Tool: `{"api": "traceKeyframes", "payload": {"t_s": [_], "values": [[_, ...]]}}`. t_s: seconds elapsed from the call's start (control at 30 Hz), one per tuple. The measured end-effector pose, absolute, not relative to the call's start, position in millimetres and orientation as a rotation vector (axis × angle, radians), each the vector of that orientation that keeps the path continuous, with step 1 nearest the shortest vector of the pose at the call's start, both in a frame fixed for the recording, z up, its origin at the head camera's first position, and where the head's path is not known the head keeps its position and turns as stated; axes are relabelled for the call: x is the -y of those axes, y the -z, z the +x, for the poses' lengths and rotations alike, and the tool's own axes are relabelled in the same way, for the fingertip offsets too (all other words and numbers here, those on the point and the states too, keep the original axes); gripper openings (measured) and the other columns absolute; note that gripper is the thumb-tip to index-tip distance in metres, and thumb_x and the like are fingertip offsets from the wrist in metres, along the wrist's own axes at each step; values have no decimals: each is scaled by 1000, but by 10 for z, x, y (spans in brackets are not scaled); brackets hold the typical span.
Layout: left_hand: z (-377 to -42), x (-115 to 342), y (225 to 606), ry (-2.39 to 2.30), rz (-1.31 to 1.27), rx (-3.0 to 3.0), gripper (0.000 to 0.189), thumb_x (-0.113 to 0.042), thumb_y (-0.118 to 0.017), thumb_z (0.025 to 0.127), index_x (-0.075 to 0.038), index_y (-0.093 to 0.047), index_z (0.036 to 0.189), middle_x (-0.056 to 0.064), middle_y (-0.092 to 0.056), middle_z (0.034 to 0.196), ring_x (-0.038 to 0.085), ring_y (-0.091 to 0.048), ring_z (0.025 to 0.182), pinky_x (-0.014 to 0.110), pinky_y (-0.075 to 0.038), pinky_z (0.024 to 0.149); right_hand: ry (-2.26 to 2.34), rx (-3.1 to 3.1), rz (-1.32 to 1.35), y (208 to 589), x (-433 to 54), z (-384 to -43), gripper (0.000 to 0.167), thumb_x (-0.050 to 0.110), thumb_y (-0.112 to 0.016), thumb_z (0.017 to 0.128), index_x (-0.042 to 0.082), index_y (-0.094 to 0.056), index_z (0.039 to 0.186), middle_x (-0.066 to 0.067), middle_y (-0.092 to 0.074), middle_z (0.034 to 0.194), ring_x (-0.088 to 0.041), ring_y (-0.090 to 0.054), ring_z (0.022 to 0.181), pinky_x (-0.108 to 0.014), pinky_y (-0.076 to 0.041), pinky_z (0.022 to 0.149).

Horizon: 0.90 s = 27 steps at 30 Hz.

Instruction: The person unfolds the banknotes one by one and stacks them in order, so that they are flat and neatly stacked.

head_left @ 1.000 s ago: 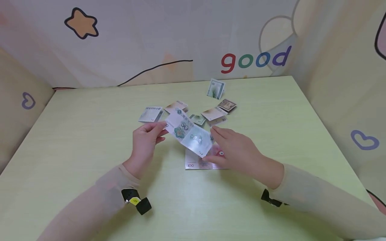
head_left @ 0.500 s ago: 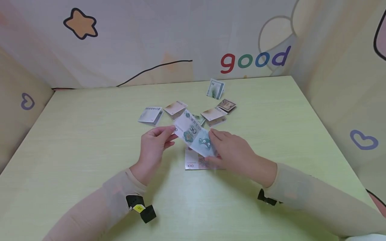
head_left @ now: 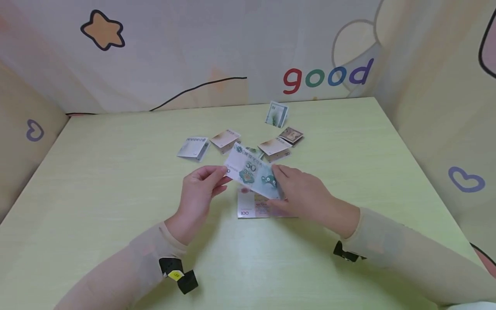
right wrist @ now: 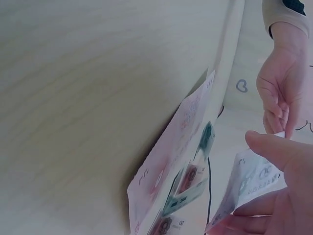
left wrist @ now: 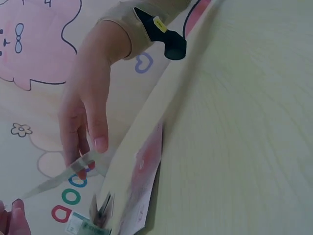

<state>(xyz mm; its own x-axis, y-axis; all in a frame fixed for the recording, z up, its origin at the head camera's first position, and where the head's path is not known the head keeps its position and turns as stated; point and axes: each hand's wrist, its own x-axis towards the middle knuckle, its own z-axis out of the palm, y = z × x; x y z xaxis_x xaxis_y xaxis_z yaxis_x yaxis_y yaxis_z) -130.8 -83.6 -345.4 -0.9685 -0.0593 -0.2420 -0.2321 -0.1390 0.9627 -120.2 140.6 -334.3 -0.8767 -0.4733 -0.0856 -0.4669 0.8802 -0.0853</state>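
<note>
50 note: raised and slanting above the table;
Left hand: pinches its left corner;
100 note: lies on the table beneath;
Right hand: grips its right end between thumb and fingers.

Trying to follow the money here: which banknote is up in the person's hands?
The bluish-green 50 banknote, held between the left hand and right hand; the other notes, like the pink 100, rest on the table.
</note>
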Motion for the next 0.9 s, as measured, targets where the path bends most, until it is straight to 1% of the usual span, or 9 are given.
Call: {"api": "traceKeyframes", "payload": {"t_s": [0.2,0.3,0.37,0.47,0.57,0.67,0.8,0.9], "values": [[-1316,910,3508,-2141,-202,-2153,23,-13,-66,88,3,-64,104,12,-65,100,18,-67,85,28,-54,73,139,-2918,-717,3306,-1451,-1203,85,48,-65,83,-4,-32,142,-19,-36,144,-31,-38,129,-44,-38,100],[-1330,946,3535,-2079,-97,-2226,24,-9,-66,87,1,-63,108,11,-62,107,22,-65,89,29,-54,74,152,-2901,-717,3292,-1470,-1198,86,48,-65,83,-4,-30,142,-19,-35,145,-31,-36,131,-44,-36,101],[-1335,972,3549,-1979,38,-2341,29,-6,-66,86,-1,-62,115,10,-60,113,24,-63,95,31,-53,77,161,-2892,-727,3282,-1483,-1191,86,46,-66,83,-5,-30,143,-19,-34,145,-32,-35,131,-44,-36,101],[-1337,1012,3572,-1648,372,-2647,41,-4,-69,83,-4,-59,123,11,-54,125,27,-55,111,37,-48,89,179,-2870,-753,3270,-1504,-1179,86,44,-67,83,-4,-28,143,-19,-32,146,-32,-34,132,-44,-36,102],[-1330,1041,3574,-1193,749,-2953,48,-9,-74,79,-4,-59,124,14,-47,134,31,-43,123,44,-39,98,202,-2850,-804,3264,-1531,-1171,87,42,-68,83,-4,-27,143,-19,-32,146,-33,-34,132,-45,-36,101],[-1319,1062,3555,-845,1024,-3051,51,-18,-77,78,-7,-60,124,14,-41,141,32,-34,130,50,-30,104,232,-2834,-855,3268,-1559,-1163,87,41,-69,83,-5,-27,143,-20,-32,146,-33,-34,132,-45,-36,101],[-1323,1073,3529,-625,1181,-2999,56,-30,-76,78,-11,-58,128,11,-37,145,29,-27,136,55,-20,107,269,-2802,-897,3285,-1604,-1160,87,40,-69,83,-4,-26,144,-19,-32,146,-32,-34,132,-45,-36,101],[-1332,1064,3510,-544,1241,-2966,61,-35,-76,77,-10,-57,129,10,-41,143,27,-31,135,56,-20,106,282,-2780,-909,3295,-1638,-1165,88,41,-69,82,-1,-25,145,-17,-31,147,-31,-34,132,-45,-37,100]]}}
